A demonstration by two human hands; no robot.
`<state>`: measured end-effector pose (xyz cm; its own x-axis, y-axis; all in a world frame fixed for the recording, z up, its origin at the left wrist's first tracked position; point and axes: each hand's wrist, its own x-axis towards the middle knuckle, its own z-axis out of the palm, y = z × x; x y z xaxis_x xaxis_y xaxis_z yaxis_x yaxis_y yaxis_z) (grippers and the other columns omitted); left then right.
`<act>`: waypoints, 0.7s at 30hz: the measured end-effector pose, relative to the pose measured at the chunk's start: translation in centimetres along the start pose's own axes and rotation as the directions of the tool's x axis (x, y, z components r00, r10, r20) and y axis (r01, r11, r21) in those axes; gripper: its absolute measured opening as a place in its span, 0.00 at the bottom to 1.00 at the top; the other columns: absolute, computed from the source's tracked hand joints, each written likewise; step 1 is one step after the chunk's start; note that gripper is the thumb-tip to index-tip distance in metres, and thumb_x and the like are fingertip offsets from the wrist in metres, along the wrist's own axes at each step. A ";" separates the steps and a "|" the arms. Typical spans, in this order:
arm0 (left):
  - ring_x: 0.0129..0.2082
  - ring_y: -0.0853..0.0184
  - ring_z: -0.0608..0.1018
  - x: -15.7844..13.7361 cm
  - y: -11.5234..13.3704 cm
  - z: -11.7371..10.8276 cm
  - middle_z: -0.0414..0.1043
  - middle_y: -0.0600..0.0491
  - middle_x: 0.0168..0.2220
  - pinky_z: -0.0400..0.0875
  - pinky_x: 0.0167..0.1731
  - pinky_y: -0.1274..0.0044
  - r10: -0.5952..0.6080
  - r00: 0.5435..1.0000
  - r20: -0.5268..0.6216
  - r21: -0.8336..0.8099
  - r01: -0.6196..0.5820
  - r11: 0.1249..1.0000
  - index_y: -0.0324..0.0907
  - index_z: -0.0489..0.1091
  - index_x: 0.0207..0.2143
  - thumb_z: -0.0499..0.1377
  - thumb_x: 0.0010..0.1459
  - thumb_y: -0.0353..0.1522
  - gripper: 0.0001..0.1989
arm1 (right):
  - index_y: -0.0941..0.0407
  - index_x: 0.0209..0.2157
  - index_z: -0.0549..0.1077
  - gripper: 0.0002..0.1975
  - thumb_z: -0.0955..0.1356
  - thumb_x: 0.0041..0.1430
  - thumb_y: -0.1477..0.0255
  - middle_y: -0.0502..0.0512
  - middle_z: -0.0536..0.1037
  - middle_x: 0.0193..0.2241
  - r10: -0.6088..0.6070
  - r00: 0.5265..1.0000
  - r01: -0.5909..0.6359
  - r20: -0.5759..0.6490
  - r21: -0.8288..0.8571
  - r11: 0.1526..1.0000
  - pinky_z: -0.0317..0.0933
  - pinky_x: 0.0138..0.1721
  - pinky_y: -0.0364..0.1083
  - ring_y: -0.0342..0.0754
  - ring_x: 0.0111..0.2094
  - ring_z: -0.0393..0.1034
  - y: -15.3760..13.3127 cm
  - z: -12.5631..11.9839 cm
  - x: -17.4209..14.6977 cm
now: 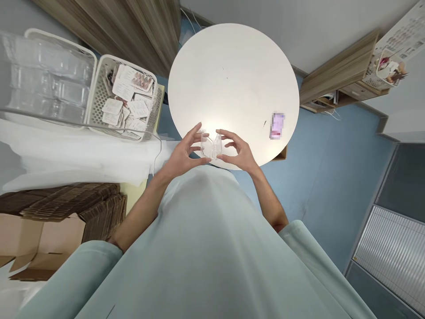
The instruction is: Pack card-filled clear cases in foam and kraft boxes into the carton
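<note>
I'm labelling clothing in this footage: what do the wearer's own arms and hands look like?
The left hand and right hand are bare, with no gloves, rings or watch visible. The left forearm and right forearm are uncovered too. The left sleeve and right sleeve are loose, pale green, ending around the elbows.

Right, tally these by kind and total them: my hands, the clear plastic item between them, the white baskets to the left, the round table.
Left hand and right hand: 2
Clear plastic item: 1
White baskets: 2
Round table: 1
Total: 6
</note>
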<state>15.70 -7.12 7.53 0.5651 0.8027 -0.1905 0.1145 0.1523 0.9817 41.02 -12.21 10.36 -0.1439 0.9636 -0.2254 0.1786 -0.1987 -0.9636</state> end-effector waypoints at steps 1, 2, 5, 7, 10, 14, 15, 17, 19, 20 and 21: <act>0.68 0.47 0.76 0.1 -0.4 -0.2 0.70 0.42 0.69 0.80 0.61 0.57 0.023 1.000 -0.015 -0.002 -0.023 1.000 0.59 0.52 0.82 0.78 0.54 0.51 0.60 | 0.40 0.73 0.69 0.42 0.79 0.60 0.53 0.54 0.70 0.75 -0.001 1.000 0.001 -0.009 -0.008 1.000 0.73 0.65 0.63 0.63 0.69 0.70 0.1 -0.2 0.1; 0.66 0.48 0.77 0.2 -0.7 -0.3 0.70 0.41 0.69 0.81 0.60 0.58 0.045 0.998 -0.037 -0.008 -0.045 0.999 0.59 0.51 0.82 0.78 0.54 0.52 0.61 | 0.40 0.74 0.69 0.42 0.79 0.61 0.52 0.54 0.69 0.76 -0.001 1.000 0.001 -0.023 -0.004 1.000 0.75 0.63 0.61 0.62 0.68 0.71 0.3 -0.4 0.2; 0.64 0.51 0.78 0.5 -1.4 -0.3 0.68 0.41 0.70 0.82 0.57 0.61 0.088 0.989 -0.115 -0.025 -0.092 0.995 0.58 0.50 0.82 0.79 0.53 0.53 0.63 | 0.39 0.76 0.65 0.45 0.78 0.61 0.47 0.54 0.64 0.79 0.016 0.996 -0.011 -0.085 0.060 0.998 0.77 0.61 0.59 0.62 0.66 0.74 0.9 -0.4 0.7; 0.63 0.51 0.78 0.7 -1.4 -0.1 0.67 0.42 0.70 0.82 0.57 0.62 0.093 0.983 -0.158 -0.030 -0.099 0.995 0.59 0.49 0.82 0.79 0.52 0.53 0.63 | 0.39 0.76 0.64 0.47 0.78 0.60 0.45 0.56 0.63 0.79 0.042 0.989 -0.022 -0.141 0.143 0.990 0.77 0.62 0.59 0.62 0.66 0.75 1.5 0.2 1.0; 0.64 0.52 0.78 1.0 -1.3 0.4 0.66 0.43 0.70 0.82 0.59 0.62 0.081 0.975 -0.205 -0.041 -0.091 0.995 0.60 0.50 0.81 0.80 0.51 0.53 0.63 | 0.44 0.69 0.70 0.43 0.80 0.57 0.43 0.60 0.73 0.72 0.141 0.959 -0.064 -0.248 0.294 0.954 0.77 0.64 0.60 0.60 0.64 0.78 2.5 2.0 1.3; 0.65 0.52 0.78 1.5 -1.2 1.1 0.66 0.45 0.70 0.81 0.61 0.62 0.061 0.973 -0.222 -0.050 -0.074 0.996 0.61 0.51 0.81 0.81 0.49 0.52 0.64 | 0.52 0.47 0.77 0.28 0.79 0.60 0.44 0.58 0.86 0.48 0.330 0.872 -0.148 -0.362 0.447 0.882 0.78 0.62 0.59 0.55 0.53 0.84 3.3 4.4 1.3; 0.65 0.51 0.77 1.6 -1.2 1.3 0.66 0.45 0.70 0.80 0.60 0.63 0.053 0.975 -0.218 -0.049 -0.065 0.997 0.61 0.51 0.81 0.81 0.48 0.51 0.65 | 0.53 0.44 0.77 0.27 0.79 0.60 0.45 0.56 0.86 0.43 0.356 0.854 -0.158 -0.381 0.462 0.873 0.79 0.61 0.59 0.54 0.50 0.84 3.4 4.7 1.3; 0.65 0.50 0.77 1.9 -1.4 1.3 0.69 0.44 0.68 0.81 0.59 0.63 0.035 0.976 -0.216 -0.057 -0.048 0.997 0.59 0.53 0.80 0.82 0.46 0.51 0.65 | 0.52 0.41 0.75 0.26 0.79 0.60 0.45 0.53 0.84 0.38 0.376 0.826 -0.165 -0.419 0.459 0.873 0.82 0.57 0.58 0.52 0.45 0.84 3.5 4.6 1.4; 0.63 0.51 0.79 2.1 -1.4 1.2 0.74 0.43 0.64 0.82 0.58 0.63 0.006 0.971 -0.238 -0.086 -0.028 0.996 0.54 0.57 0.78 0.80 0.50 0.51 0.59 | 0.52 0.41 0.75 0.25 0.79 0.60 0.46 0.52 0.83 0.38 0.368 0.819 -0.172 -0.441 0.422 0.890 0.83 0.53 0.56 0.50 0.41 0.84 3.6 3.9 1.6; 0.60 0.52 0.81 2.2 -1.5 1.1 0.76 0.43 0.60 0.82 0.56 0.63 -0.012 0.967 -0.254 -0.103 -0.014 0.995 0.51 0.60 0.77 0.78 0.54 0.51 0.54 | 0.52 0.41 0.75 0.25 0.79 0.60 0.46 0.51 0.82 0.38 0.356 0.823 -0.175 -0.442 0.399 0.900 0.84 0.52 0.55 0.49 0.40 0.83 3.6 3.4 1.8; 0.58 0.53 0.82 2.4 -1.5 1.0 0.78 0.43 0.58 0.83 0.55 0.63 -0.031 0.962 -0.270 -0.116 0.000 0.993 0.49 0.63 0.75 0.76 0.57 0.51 0.50 | 0.51 0.41 0.75 0.25 0.79 0.60 0.47 0.51 0.81 0.39 0.342 0.833 -0.177 -0.434 0.377 0.909 0.84 0.50 0.54 0.48 0.39 0.83 3.6 2.8 1.9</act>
<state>17.66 -6.02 5.57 0.3195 0.9234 -0.2125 0.0193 0.2179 0.9758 38.66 -11.61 6.03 0.3641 0.8126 -0.4550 -0.1793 -0.4183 -0.8904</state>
